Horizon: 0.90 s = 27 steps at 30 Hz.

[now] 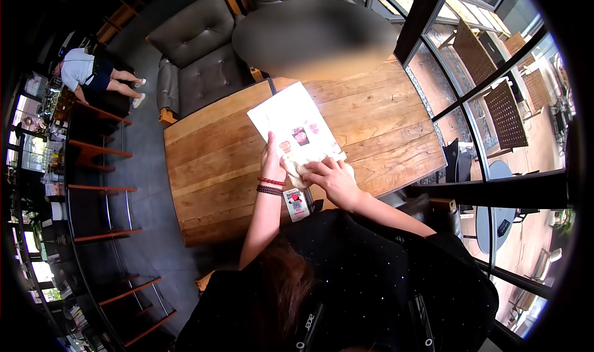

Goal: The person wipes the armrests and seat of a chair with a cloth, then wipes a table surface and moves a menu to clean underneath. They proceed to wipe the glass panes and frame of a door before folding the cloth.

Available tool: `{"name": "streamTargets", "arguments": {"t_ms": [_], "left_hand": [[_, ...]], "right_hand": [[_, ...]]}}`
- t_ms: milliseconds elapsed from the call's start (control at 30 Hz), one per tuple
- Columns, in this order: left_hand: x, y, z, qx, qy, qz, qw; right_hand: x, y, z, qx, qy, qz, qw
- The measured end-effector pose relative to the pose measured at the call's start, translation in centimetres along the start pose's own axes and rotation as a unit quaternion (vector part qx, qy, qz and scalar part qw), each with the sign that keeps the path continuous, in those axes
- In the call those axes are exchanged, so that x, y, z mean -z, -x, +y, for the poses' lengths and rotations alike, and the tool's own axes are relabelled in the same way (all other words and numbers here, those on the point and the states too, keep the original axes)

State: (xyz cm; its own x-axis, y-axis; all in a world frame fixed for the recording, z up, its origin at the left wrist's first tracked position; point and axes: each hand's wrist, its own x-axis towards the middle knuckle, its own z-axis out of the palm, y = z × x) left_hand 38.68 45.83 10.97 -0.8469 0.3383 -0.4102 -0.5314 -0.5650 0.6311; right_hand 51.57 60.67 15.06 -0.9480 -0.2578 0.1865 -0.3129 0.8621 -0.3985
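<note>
A white menu sheet [281,114] with printed pictures of drinks is in front of me over the wooden table. My left hand [271,164] grips its lower left edge, thumb lying along the side. Bunched under the fingers of my right hand [337,180] is a cream-coloured cloth [296,166], pressed against the lower part of the menu. The cloth covers some of the print there. Close to my left wrist, which wears red and dark bracelets, a small card stand [297,206] with a QR code is on the table.
The wooden table [213,160] spreads out on both sides of the menu. Beyond it are a blurred round dark shape [309,33] and a dark padded armchair [201,55]. Bar stools [102,188] line the left, where a person [86,70] leans at a counter. Windows [461,98] run along the right.
</note>
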Motion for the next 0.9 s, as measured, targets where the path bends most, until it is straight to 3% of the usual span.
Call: {"name": "streamTargets", "arguments": {"t_ms": [200,300,367,433,467,500,633,700,833,900], "left_hand": [[-1.6,-0.2,0.4,-0.055,-0.058,-0.026,0.996],[-1.8,-0.6,0.7,-0.091,-0.088,-0.020,0.992],[-2.3,-0.5,1.5,-0.096,-0.093,-0.003,0.991],[-2.3,-0.8,1.8,-0.095,-0.067,0.021,0.993],[-2.4,-0.7,1.9,-0.091,-0.044,0.020,0.995],[-2.6,-0.7,2.0,-0.086,-0.021,0.019,0.996],[-2.6,-1.8,0.2,-0.102,0.014,0.036,0.994],[-3.1,-1.9,-0.8,-0.117,0.024,0.051,0.992],[-3.6,-2.0,-1.2,-0.154,0.027,0.078,0.985],[-3.6,-2.0,-0.9,-0.160,0.035,0.085,0.983]], "right_hand": [[1.7,-0.2,1.1,-0.016,0.003,0.014,1.000],[1.5,0.1,3.8,-0.078,-0.033,0.061,0.994],[-0.2,0.4,6.8,-0.143,-0.051,0.174,0.973],[-2.7,1.2,10.8,-0.277,-0.243,0.212,0.905],[-4.2,1.7,12.4,-0.337,-0.464,0.235,0.785],[-5.1,2.0,13.4,-0.375,-0.652,0.245,0.611],[-4.3,-0.9,8.5,-0.311,-0.869,0.194,0.333],[-5.6,-2.4,7.2,-0.332,-0.890,0.202,0.241],[-6.0,-3.8,4.5,-0.378,-0.862,0.142,0.306],[-7.6,-3.6,4.2,-0.391,-0.863,0.084,0.309]]}}
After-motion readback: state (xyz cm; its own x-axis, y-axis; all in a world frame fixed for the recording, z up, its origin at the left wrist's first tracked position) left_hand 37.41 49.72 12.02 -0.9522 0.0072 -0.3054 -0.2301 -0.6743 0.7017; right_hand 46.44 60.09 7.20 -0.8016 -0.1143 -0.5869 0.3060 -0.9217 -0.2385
